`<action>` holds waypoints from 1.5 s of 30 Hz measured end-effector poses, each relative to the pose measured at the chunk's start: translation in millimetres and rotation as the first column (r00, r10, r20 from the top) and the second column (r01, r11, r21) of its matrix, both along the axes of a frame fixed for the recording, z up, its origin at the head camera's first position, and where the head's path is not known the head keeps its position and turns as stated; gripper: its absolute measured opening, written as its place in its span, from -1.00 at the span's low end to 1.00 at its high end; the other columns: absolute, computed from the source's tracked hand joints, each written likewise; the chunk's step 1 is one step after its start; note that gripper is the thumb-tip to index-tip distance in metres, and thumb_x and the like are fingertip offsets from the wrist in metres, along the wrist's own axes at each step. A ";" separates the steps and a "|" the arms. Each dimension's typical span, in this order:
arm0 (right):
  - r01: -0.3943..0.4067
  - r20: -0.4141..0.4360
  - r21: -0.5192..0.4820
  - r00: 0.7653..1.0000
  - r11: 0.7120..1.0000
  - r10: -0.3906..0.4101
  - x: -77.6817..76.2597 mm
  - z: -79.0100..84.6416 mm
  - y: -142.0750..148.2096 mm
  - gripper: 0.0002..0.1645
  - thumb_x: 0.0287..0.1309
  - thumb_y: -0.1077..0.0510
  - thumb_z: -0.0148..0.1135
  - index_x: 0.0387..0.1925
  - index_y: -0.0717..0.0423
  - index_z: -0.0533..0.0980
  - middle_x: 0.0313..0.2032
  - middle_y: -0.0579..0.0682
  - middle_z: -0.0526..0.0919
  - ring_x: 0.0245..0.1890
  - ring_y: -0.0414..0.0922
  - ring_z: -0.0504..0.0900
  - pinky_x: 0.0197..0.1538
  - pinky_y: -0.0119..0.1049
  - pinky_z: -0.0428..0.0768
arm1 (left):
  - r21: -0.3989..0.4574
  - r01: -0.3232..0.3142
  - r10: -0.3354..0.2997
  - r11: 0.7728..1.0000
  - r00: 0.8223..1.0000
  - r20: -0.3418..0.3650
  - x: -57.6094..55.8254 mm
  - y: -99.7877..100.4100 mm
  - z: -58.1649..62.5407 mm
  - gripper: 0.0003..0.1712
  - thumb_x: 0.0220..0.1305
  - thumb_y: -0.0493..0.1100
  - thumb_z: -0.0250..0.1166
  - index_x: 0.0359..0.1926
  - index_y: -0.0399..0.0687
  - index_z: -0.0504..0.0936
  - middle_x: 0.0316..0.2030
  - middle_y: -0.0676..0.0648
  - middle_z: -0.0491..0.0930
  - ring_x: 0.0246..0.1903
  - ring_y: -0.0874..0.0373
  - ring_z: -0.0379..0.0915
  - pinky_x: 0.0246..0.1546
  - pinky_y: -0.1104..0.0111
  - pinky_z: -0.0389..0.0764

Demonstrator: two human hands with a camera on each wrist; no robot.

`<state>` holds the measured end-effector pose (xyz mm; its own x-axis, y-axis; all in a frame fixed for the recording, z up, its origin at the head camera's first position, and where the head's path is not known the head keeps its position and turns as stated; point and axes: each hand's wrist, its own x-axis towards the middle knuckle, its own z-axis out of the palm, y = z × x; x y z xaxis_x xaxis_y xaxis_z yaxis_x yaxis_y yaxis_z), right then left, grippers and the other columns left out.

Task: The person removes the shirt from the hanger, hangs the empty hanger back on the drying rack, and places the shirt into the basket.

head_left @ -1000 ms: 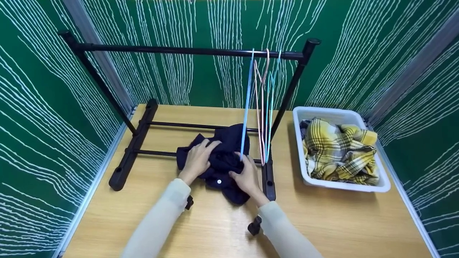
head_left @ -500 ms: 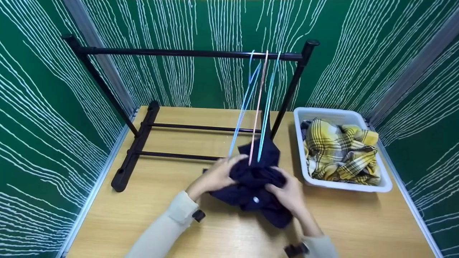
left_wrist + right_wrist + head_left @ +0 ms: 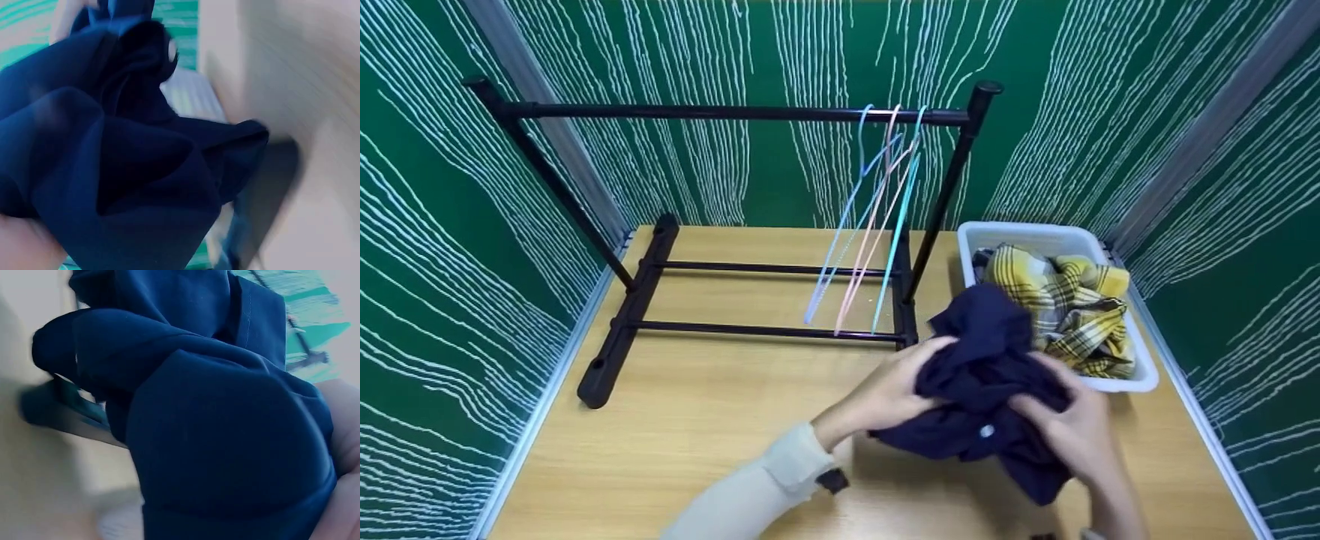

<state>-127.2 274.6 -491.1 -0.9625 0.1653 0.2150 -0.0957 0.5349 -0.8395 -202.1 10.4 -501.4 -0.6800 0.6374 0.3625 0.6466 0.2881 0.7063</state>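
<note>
A bunched dark navy garment (image 3: 982,382) with one white button showing hangs between both hands above the table, in front of the basket. My left hand (image 3: 889,386) grips its left side. On the right side, my right hand (image 3: 1076,427) holds the cloth with the thumb in front. Folds of the navy garment (image 3: 129,157) fill much of the left wrist view and hide most of the left fingers. In the right wrist view the same garment (image 3: 219,427) covers the middle, and part of the right hand (image 3: 343,439) shows at the edge.
A black clothes rack (image 3: 720,112) stands at the back. From its right end hang a blue hanger (image 3: 832,255), a pink hanger (image 3: 866,247) and a teal hanger (image 3: 896,240). A white basket (image 3: 1144,367) with a yellow plaid garment (image 3: 1080,322) sits at the right.
Both hands have lifted the navy garment from the rack's base and carried it right, toward the basket. The hangers have swung left at their lower ends.
</note>
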 end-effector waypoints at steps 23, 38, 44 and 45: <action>0.325 -0.262 -0.041 0.909 0.945 -0.324 -104.2 103.7 98.2 -0.33 0.18 0.24 0.46 0.32 -0.23 0.64 0.31 -0.18 0.66 0.30 -0.31 0.51 0.36 -0.48 0.31 | 0.158 -0.175 0.179 0.972 0.984 -0.012 -89.9 156.7 64.7 -0.01 0.39 0.02 0.48 0.66 0.08 0.14 0.54 -0.04 0.35 0.49 0.25 0.27 0.45 0.54 0.21; 0.186 -0.322 0.182 0.939 0.965 -0.121 -147.8 21.3 123.0 -0.07 0.23 0.24 0.30 0.62 0.01 0.28 0.68 0.22 -0.10 0.65 0.18 -0.05 0.62 0.18 0.03 | 0.010 -0.177 0.175 0.984 0.980 0.095 -108.5 175.6 4.9 0.03 0.53 0.13 0.30 0.73 0.07 -0.12 0.59 -0.26 0.11 0.57 0.02 0.13 0.52 0.35 0.22; 0.013 -0.197 0.312 0.979 0.950 0.051 -153.3 10.3 123.4 0.03 0.28 0.12 0.26 0.69 0.03 0.07 0.68 0.31 -0.32 0.64 0.42 -0.23 0.51 0.54 -0.10 | -0.180 -0.194 0.204 0.965 0.978 0.043 -108.7 177.7 -1.9 0.14 0.49 0.33 0.24 0.74 0.09 -0.21 0.63 -0.22 0.02 0.59 -0.05 0.08 0.54 0.25 0.22; -0.015 -0.157 0.337 0.985 0.941 0.072 -154.6 8.7 123.9 0.03 0.30 0.09 0.25 0.70 0.05 0.04 0.67 0.35 -0.33 0.61 0.49 -0.22 0.49 0.58 -0.10 | -0.213 -0.198 0.209 0.957 0.977 0.032 -108.4 178.3 -3.1 0.16 0.47 0.36 0.24 0.74 0.08 -0.22 0.63 -0.22 0.01 0.59 -0.07 0.06 0.55 0.24 0.21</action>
<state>-281.8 398.5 -482.4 -0.9135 0.0151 0.4065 -0.2469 0.7735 -0.5837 -310.6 188.7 -504.5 -0.8179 0.5407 0.1965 0.5219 0.5536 0.6490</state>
